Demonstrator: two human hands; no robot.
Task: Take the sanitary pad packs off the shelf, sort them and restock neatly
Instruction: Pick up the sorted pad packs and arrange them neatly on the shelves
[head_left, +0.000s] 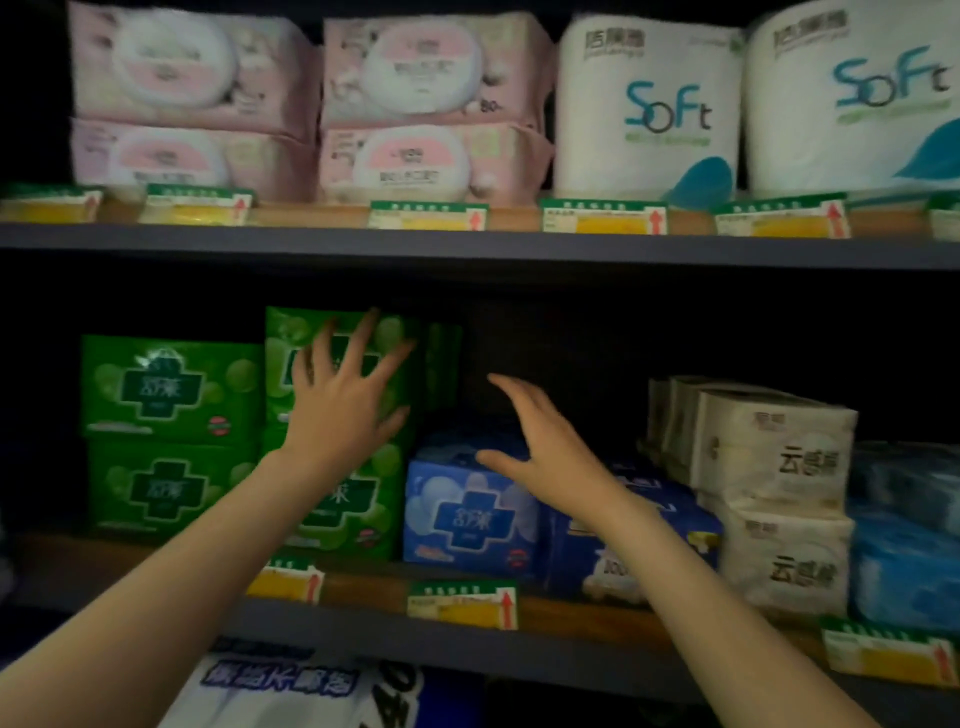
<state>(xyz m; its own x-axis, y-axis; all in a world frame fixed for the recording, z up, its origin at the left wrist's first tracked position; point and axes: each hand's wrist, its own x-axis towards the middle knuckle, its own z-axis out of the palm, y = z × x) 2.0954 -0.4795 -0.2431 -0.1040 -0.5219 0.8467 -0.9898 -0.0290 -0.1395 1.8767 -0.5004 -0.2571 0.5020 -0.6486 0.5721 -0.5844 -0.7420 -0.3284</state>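
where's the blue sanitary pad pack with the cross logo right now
In the head view the blue plastic sanitary pad pack sits on the middle shelf, centre, right of the green pad packs and just under the open right hand.

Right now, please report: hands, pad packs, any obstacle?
Left hand open against green packs. Right hand open over blue pack. Nothing in the way.

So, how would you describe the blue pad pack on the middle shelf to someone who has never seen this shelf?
Find the middle shelf, below the pink packs and white rolls. Right of the green pad packs, under the right hand, sits the blue pad pack. It alone shows a dark blue cross on its front.
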